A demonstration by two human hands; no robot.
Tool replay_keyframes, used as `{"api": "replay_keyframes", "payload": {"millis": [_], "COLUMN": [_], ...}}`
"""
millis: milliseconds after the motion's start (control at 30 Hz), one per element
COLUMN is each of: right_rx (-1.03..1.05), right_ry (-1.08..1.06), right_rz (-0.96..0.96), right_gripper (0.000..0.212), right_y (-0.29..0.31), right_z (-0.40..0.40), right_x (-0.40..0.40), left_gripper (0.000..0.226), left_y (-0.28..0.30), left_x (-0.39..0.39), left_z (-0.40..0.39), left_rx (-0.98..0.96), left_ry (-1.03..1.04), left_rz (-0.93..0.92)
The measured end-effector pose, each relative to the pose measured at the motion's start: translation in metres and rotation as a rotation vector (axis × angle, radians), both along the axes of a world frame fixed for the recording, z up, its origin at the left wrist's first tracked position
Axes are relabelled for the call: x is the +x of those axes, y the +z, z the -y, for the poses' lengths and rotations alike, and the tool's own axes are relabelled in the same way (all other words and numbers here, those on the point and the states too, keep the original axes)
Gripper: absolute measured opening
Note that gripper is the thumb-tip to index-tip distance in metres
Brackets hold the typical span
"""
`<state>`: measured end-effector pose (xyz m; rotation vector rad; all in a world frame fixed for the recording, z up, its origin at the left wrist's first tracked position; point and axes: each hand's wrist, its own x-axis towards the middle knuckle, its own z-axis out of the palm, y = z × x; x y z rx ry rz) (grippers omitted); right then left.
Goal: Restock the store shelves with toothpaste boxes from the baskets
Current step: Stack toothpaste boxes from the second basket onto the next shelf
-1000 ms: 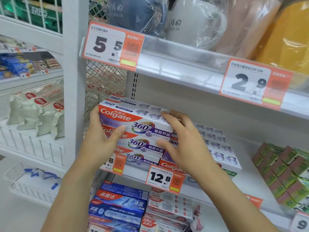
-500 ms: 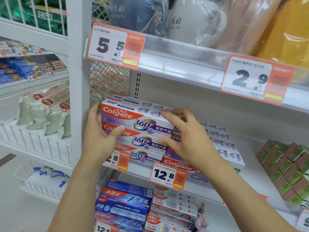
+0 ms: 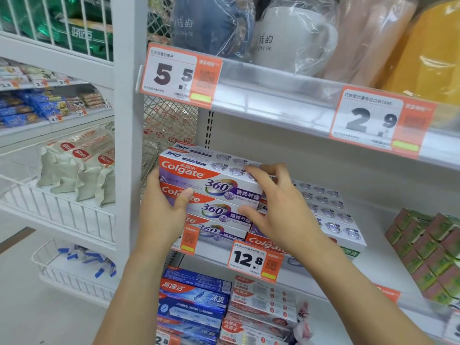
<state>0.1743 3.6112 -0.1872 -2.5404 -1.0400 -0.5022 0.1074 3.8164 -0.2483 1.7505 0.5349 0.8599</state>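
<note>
Three white, purple and red Colgate 360 toothpaste boxes [image 3: 211, 175] lie stacked at the left end of the middle shelf [image 3: 373, 265]. My left hand [image 3: 161, 215] grips the stack's left end, with the thumb across the front of the second box. At the right end, my right hand [image 3: 278, 207] holds the stack with curled fingers on the top box's upper face and the thumb on the second box's front. A lower stack of the same boxes [image 3: 333, 220] lies directly to the right, partly hidden by my right hand.
A white upright post [image 3: 129, 120] stands just left of the stack. An orange 12.8 price tag [image 3: 251, 260] hangs on the shelf edge. Green and pink small boxes [image 3: 428, 250] fill the right. Blue toothpaste boxes [image 3: 194, 302] lie on the shelf below, wrapped mugs [image 3: 286, 38] above.
Both hands stay on the stack's ends. My right fingers have shifted slightly on the top box, and the view has drifted a little.
</note>
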Motion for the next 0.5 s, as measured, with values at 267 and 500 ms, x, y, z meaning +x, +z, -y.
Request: {"api": "replay_keyframes", "payload": {"millis": [267, 500], "right_rx": [0.243, 0.493], "right_ry": [0.049, 0.180], "right_rz": [0.147, 0.222], "right_gripper": [0.076, 0.018], "right_y": [-0.001, -0.036], "right_z": [0.011, 0.083], "right_x": [-0.018, -0.068], "left_gripper": [0.064, 0.012], "left_y": [0.003, 0.006], "left_x": [-0.025, -0.038], "left_z": [0.029, 0.084], "left_rx": [0.056, 0.175], "left_ry": [0.158, -0.026], "left_rz": [0.005, 0.123]}}
